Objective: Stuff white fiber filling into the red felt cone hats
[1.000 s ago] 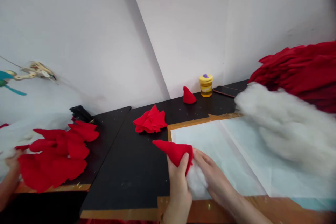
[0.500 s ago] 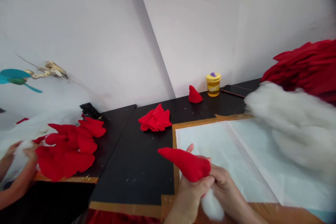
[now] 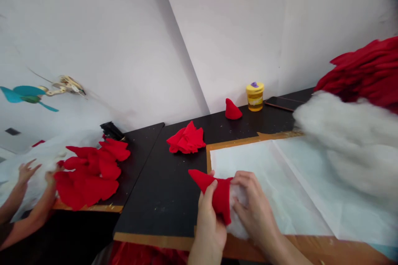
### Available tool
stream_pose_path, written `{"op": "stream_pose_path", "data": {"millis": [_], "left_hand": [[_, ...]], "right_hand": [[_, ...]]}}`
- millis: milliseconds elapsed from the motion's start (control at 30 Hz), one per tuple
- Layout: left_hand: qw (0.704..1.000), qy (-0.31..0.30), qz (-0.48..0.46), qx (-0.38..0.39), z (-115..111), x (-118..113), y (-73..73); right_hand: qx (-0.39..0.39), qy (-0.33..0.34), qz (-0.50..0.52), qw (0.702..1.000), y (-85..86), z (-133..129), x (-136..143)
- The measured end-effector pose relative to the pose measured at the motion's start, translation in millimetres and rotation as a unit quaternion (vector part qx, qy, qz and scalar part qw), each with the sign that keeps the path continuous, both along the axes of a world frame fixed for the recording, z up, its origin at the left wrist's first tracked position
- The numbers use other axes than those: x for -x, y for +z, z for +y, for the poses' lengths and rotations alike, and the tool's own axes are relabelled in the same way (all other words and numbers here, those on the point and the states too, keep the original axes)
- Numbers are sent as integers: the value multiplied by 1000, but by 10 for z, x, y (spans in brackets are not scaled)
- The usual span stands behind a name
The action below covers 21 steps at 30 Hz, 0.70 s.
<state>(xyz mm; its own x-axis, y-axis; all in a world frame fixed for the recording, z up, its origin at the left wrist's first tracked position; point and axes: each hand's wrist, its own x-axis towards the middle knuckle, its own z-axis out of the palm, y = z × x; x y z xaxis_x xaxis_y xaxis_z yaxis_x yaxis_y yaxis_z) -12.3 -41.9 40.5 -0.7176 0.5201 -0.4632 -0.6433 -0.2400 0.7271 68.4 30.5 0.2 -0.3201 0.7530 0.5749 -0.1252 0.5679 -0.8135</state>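
Note:
A small red felt cone hat (image 3: 221, 198) lies sideways in my left hand (image 3: 209, 219), its tip pointing to the upper left. My left thumb and fingers are wrapped round its middle. At the hat's wide mouth, facing right, white fluffy stuffing (image 3: 238, 225) bulges out. My right hand (image 3: 256, 207) grips the stuffing and the edge of the mouth with bent fingers. How far the stuffing reaches inside the hat is hidden.
White paper (image 3: 289, 182) covers the table before me. A stuffing heap (image 3: 348, 140) and stacked red felt (image 3: 367, 70) stand right. Behind are red pieces (image 3: 186, 138), a standing cone (image 3: 232, 109), a yellow-lidded tub (image 3: 255, 97) and a phone (image 3: 282, 103). A co-worker's hands (image 3: 29, 172) work left.
The hat has turned so its mouth faces right and shows. My right hand has shifted from below the hat to its mouth. The co-worker's hands have moved apart.

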Motion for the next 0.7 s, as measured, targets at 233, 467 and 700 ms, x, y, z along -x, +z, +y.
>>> {"op": "stream_pose_path", "data": {"millis": [233, 467, 700], "left_hand": [[993, 29, -104, -38, 77, 7, 15], [998, -19, -40, -50, -21, -40, -25], [987, -107, 113, -28, -104, -215, -36]], "right_hand": [[-5, 72, -47, 996, 40, -18, -197], [-229, 151, -84, 958, -170, -24, -314], [-250, 231, -114, 933, -47, 16, -256]]}}
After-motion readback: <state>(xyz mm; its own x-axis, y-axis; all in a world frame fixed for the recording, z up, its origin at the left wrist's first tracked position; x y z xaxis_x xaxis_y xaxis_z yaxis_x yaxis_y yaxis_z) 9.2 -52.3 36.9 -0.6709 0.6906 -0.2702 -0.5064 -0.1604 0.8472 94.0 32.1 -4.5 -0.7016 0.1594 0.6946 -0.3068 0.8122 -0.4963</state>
